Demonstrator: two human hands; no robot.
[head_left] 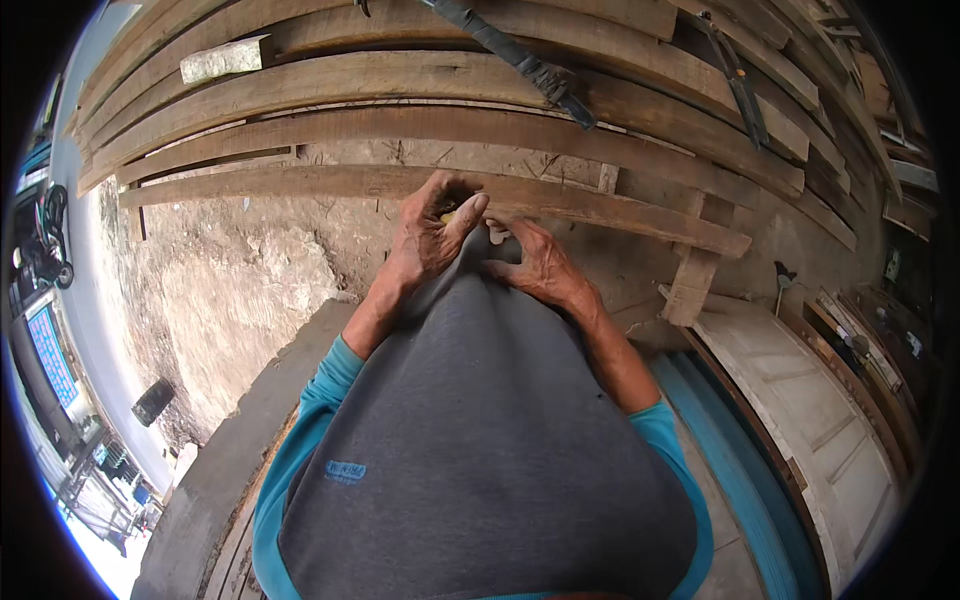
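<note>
The grey shirt front (480, 400) on my body is drawn out to a peak that ends between my two hands. My left hand (432, 235) is closed, its thumb near the tip of that peak. A small yellow thing (449, 216) shows inside its curled fingers; its kind is hidden. On the other side of the peak, my right hand (542, 264) has bent fingers and holds the cloth near the tip. Both forearms come out of pushed-up turquoise sleeves.
Long wooden planks (330, 85) lie side by side ahead, with a wrapped dark tool handle (495, 42), a dark metal tool (738, 85) and a pale block (222, 62) on them. A panelled door (800, 410) lies at right beside a blue plank (725, 470).
</note>
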